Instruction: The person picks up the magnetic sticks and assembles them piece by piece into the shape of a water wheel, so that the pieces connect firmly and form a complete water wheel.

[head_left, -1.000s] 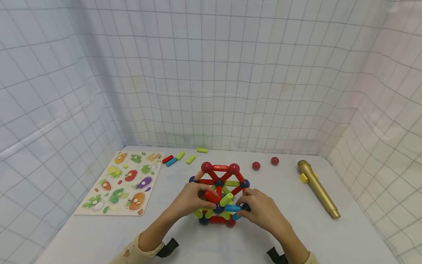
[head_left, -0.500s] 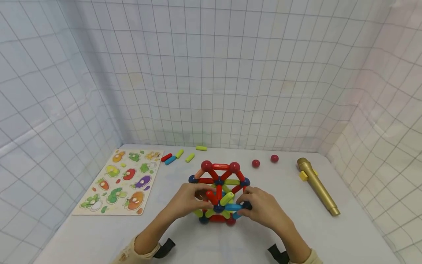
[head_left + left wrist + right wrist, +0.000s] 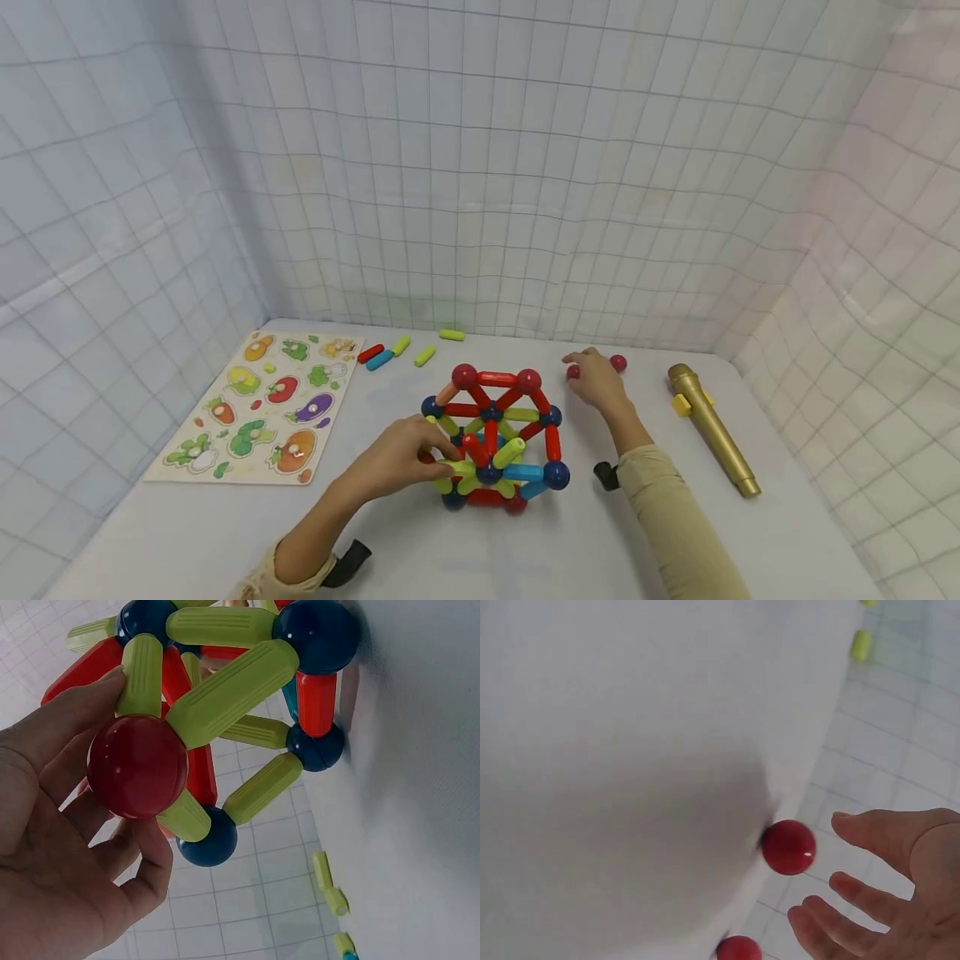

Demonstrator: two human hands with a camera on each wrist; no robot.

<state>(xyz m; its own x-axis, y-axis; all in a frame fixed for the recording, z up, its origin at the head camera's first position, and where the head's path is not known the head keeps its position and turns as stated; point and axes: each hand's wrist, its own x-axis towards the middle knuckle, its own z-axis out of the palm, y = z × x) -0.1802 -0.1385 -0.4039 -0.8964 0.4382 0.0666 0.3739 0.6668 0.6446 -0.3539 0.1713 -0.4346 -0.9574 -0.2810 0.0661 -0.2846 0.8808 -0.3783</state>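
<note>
A frame of magnetic rods and balls (image 3: 491, 412), in red, blue and green, stands on the table in front of me. At its left side my left hand (image 3: 397, 460) pinches a green rod (image 3: 141, 675), and its fingers curl around a red ball (image 3: 137, 766) joined to it. My right hand (image 3: 597, 383) is stretched over the back right, with fingers spread. Close to its fingertips in the right wrist view lies a loose red ball (image 3: 789, 847), with a gap between them. A second red ball (image 3: 739, 949) lies nearby.
Several loose rods (image 3: 379, 360) lie at the back left, beside a wooden vegetable puzzle board (image 3: 330, 417). On the right rests a gold toy microphone (image 3: 712, 429) with yellow parts. Gridded white curtains (image 3: 480, 208) enclose the table's back and sides.
My right hand has left the frame's right blue ball and moved back and right to the loose red balls. The left hand stays on the frame, where a green rod now shows at its fingertips.
</note>
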